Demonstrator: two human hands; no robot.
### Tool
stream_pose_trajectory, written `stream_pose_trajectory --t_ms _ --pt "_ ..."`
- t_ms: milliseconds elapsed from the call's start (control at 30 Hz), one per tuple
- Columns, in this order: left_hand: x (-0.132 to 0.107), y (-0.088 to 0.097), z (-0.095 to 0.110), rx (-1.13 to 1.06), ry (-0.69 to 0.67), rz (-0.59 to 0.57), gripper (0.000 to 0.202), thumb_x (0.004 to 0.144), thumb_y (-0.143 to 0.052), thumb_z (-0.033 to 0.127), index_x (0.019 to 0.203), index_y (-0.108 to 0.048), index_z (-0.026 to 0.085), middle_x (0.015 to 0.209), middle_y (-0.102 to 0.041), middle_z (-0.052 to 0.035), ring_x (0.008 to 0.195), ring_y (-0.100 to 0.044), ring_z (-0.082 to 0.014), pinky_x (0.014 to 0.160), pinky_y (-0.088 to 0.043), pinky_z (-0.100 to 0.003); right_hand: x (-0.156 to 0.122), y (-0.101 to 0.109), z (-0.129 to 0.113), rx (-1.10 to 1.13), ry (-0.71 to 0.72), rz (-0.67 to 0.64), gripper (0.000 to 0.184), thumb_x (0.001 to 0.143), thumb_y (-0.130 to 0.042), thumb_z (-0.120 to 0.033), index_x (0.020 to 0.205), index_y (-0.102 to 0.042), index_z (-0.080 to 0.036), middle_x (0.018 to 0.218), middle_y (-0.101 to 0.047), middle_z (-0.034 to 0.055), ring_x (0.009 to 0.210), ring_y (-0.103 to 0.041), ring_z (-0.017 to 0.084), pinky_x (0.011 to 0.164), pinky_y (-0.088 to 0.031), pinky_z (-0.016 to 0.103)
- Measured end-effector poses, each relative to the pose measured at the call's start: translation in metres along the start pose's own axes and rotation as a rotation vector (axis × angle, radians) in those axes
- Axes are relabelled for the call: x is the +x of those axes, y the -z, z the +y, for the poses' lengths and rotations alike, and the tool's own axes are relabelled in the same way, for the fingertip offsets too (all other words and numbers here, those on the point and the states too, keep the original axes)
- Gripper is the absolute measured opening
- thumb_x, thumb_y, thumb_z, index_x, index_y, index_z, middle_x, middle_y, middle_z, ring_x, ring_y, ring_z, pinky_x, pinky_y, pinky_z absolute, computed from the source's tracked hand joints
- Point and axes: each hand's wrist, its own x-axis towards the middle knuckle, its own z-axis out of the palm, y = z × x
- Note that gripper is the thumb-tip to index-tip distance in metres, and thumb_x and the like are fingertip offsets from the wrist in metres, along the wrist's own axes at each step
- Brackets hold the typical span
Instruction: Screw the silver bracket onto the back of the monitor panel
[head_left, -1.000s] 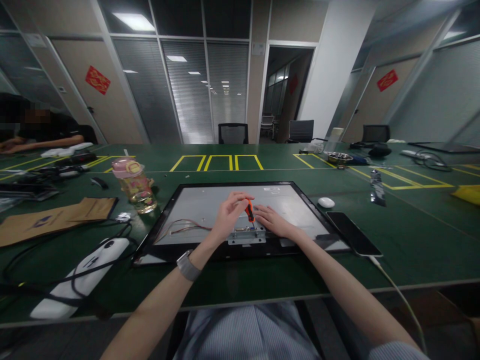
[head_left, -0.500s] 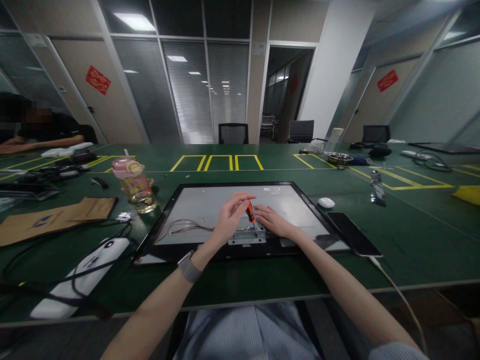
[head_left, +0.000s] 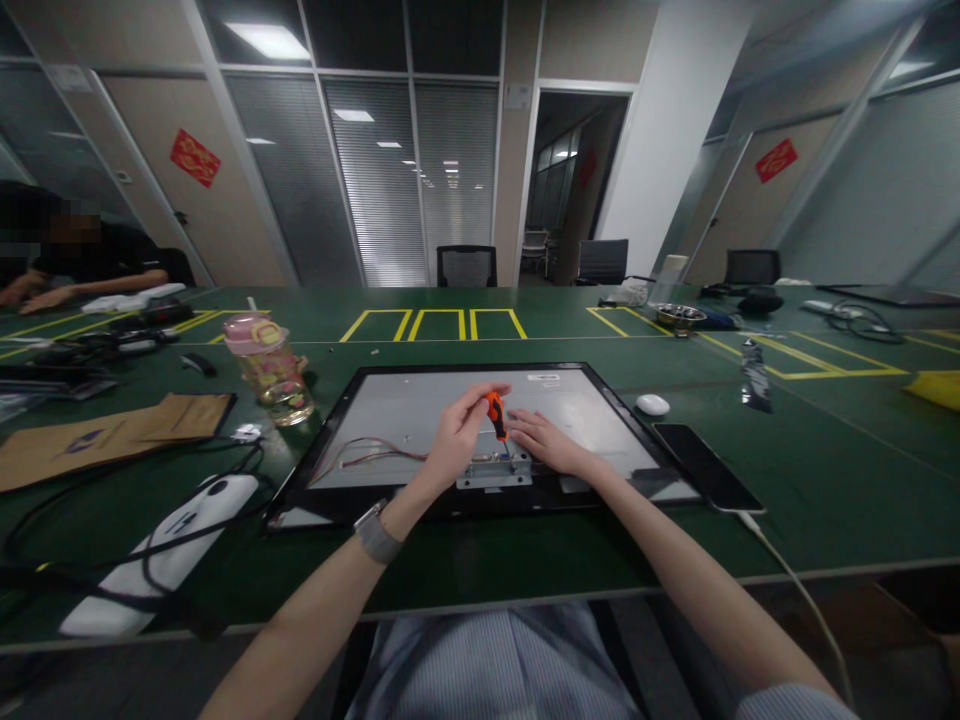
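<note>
An orange and black screwdriver [head_left: 496, 416] stands tilted, its handle held by the fingers of my left hand [head_left: 459, 432]. Its tip points down at a small metal bracket [head_left: 495, 478] near the front edge of a flat display panel [head_left: 375, 405]. The panel lies on the table, grey metal face up with a black frame. Fingers stretched out, my right hand [head_left: 551, 443] rests flat on the panel just right of the bracket. Thin coloured wires [head_left: 382, 450] run leftward from the bracket. Whether the tip sits in a screw is too small to tell.
A power strip [head_left: 165, 550] with black cables, a brown paper bag [head_left: 112, 440] and a pink-lidded drink bottle [head_left: 266, 370] are on the left. To the right lie a phone [head_left: 709, 468] on a cable and a white case [head_left: 652, 405]. Another person [head_left: 97, 255] sits far left.
The fingers of my left hand have shifted on the screwdriver, so more of its orange handle shows. My right hand has stayed in place.
</note>
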Motion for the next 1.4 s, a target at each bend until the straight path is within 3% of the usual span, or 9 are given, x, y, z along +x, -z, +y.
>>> stream_pose_trajectory --t_ms 167,333,500,600,733,933,1133,1267,1400 --pt "0.0019 0.0003 0.0004 0.002 -0.019 -0.010 0.026 0.088 -0.049 0.027 0.109 -0.062 0.019 0.103 -0.061 -0.0078 0.098 -0.058 -0.0176 0.090 -0.045 -0.032 0.0006 -0.0015 0.0012 -0.016 -0.001 0.003 0.050 0.094 -0.023 -0.047 0.130 -0.049 -0.024 0.143 -0.039 0.0101 0.136 -0.027 0.025 0.110 -0.015 0.051" --pt "0.0018 -0.0008 0.0002 0.136 -0.074 0.119 0.015 0.074 -0.067 0.027 0.088 -0.069 0.019 0.087 -0.051 -0.0029 0.082 -0.054 -0.0129 0.073 -0.048 -0.024 -0.0004 0.0005 -0.0021 -0.028 0.008 0.018 0.049 0.095 -0.022 -0.047 0.132 -0.045 -0.026 0.144 -0.038 0.0091 0.136 -0.028 0.023 0.110 -0.016 0.051" --pt "0.0006 -0.0010 0.0007 0.102 -0.086 0.093 0.024 0.088 -0.048 0.029 0.099 -0.067 0.020 0.111 -0.053 -0.0082 0.110 -0.051 -0.0192 0.094 -0.042 -0.031 -0.0007 0.0013 -0.0029 -0.044 0.004 0.001 0.051 0.095 -0.021 -0.047 0.130 -0.048 -0.023 0.142 -0.040 0.0114 0.136 -0.028 0.023 0.110 -0.017 0.049" --pt "0.0001 -0.0016 0.0026 -0.001 -0.059 0.046 0.028 0.090 -0.044 0.029 0.106 -0.064 0.018 0.120 -0.053 -0.0094 0.113 -0.052 -0.0224 0.098 -0.041 -0.036 -0.0010 0.0019 -0.0038 -0.030 -0.007 0.001 0.051 0.094 -0.022 -0.047 0.130 -0.049 -0.022 0.143 -0.039 0.0121 0.136 -0.027 0.024 0.110 -0.016 0.050" --pt "-0.0004 -0.0026 0.0012 -0.066 0.015 0.052 0.029 0.086 -0.053 0.031 0.110 -0.062 0.018 0.112 -0.061 -0.0094 0.104 -0.060 -0.0221 0.093 -0.045 -0.036 -0.0008 0.0025 -0.0044 -0.022 0.000 -0.009 0.050 0.095 -0.022 -0.047 0.129 -0.049 -0.023 0.143 -0.040 0.0109 0.136 -0.026 0.024 0.110 -0.016 0.051" --pt "0.0006 -0.0018 -0.0038 0.130 -0.050 0.220 0.019 0.075 -0.067 0.030 0.089 -0.069 0.018 0.088 -0.060 -0.0035 0.080 -0.060 -0.0134 0.074 -0.049 -0.025 0.0000 0.0015 -0.0030 -0.018 0.000 0.000 0.048 0.095 -0.023 -0.046 0.131 -0.047 -0.025 0.143 -0.039 0.0097 0.136 -0.027 0.024 0.110 -0.015 0.051" --pt "-0.0008 -0.0027 -0.0014 0.075 -0.077 0.185 0.029 0.090 -0.045 0.032 0.103 -0.066 0.018 0.109 -0.061 -0.0084 0.104 -0.056 -0.0187 0.093 -0.042 -0.032 -0.0005 0.0026 -0.0056 -0.032 -0.006 -0.001 0.049 0.095 -0.022 -0.045 0.131 -0.047 -0.024 0.143 -0.038 0.0117 0.136 -0.028 0.023 0.110 -0.016 0.050" --pt "-0.0015 -0.0022 -0.0019 0.014 -0.013 0.119 0.027 0.086 -0.053 0.031 0.108 -0.064 0.019 0.095 -0.063 -0.0061 0.089 -0.061 -0.0168 0.084 -0.047 -0.031 -0.0006 0.0024 -0.0045 -0.033 -0.006 -0.010 0.049 0.095 -0.022 -0.046 0.130 -0.048 -0.023 0.142 -0.040 0.0119 0.136 -0.027 0.024 0.109 -0.016 0.050" --pt "0.0000 -0.0003 -0.0041 0.181 -0.076 0.224 0.019 0.078 -0.064 0.030 0.092 -0.070 0.019 0.080 -0.056 -0.0023 0.078 -0.057 -0.0133 0.077 -0.046 -0.026 -0.0005 0.0015 -0.0028 -0.021 0.008 0.008 0.048 0.095 -0.022 -0.046 0.130 -0.048 -0.026 0.142 -0.041 0.0092 0.136 -0.028 0.023 0.110 -0.016 0.051"
